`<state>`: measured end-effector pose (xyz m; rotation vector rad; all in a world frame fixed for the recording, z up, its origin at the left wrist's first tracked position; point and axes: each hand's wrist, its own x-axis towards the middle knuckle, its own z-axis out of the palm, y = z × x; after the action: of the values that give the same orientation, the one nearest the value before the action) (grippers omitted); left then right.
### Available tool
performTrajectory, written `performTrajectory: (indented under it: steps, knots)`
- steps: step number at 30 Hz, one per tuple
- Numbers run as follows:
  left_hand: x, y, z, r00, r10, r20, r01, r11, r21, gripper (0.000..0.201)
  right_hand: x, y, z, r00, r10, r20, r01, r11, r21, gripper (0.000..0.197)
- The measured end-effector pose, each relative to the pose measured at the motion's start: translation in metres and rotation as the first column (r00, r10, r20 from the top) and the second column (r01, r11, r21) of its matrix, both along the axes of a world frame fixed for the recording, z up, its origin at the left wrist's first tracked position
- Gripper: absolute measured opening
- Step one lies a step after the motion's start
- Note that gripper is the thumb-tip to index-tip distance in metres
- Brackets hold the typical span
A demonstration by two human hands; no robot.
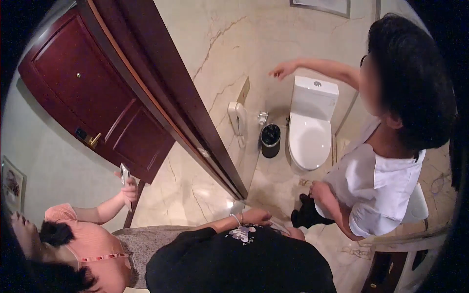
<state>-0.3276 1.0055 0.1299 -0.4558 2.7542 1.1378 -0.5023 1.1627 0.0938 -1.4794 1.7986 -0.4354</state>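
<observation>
My left hand point(257, 215), with a bracelet at the wrist, lies across the front of my black printed top point(239, 261), fingers curled on the end of a flat pale object point(279, 226). Only a small patch of my right hand point(296, 234) shows past that object; my top hides the rest. In front of me a person in a white shirt point(376, 185) bends over, one hand point(282, 71) stretched toward the marble wall above a white toilet point(310, 129). Their other hand holds a black cloth point(307, 213).
A person in a pink top point(93, 246) stands at my left and holds up a phone point(125, 174). A dark red door point(93, 93) with a brass handle stands open along its frame point(195, 117). A black bin point(270, 140) and a wall handset point(238, 119) are beside the toilet.
</observation>
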Motion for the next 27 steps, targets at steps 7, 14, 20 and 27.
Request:
performTrajectory:
  steps: [7, 14, 20, 27]
  knots:
    - [-0.006, -0.005, -0.005, 0.999, -0.046, -0.002, 0.046, 0.998, 0.032, 0.036, 0.005, 0.004, 0.009, 0.997, -0.080, 0.000, 0.080, 0.995, 0.053, 0.037]
    - [0.004, -0.013, -0.006, 0.996, -0.042, 0.074, 0.044, 0.999, -0.032, 0.037, 0.012, -0.008, 0.009, 0.992, -0.104, 0.068, 0.105, 0.994, -0.017, 0.032]
    - [-0.003, -0.014, -0.003, 0.993, -0.080, 0.082, 0.083, 0.996, -0.036, 0.037, 0.007, -0.010, 0.015, 0.996, -0.090, -0.003, 0.090, 0.996, 0.020, 0.032]
    - [-0.010, -0.013, -0.012, 0.990, -0.102, 0.097, 0.105, 0.994, -0.018, 0.039, -0.001, -0.001, -0.024, 0.997, -0.074, -0.004, 0.074, 0.995, 0.066, 0.038]
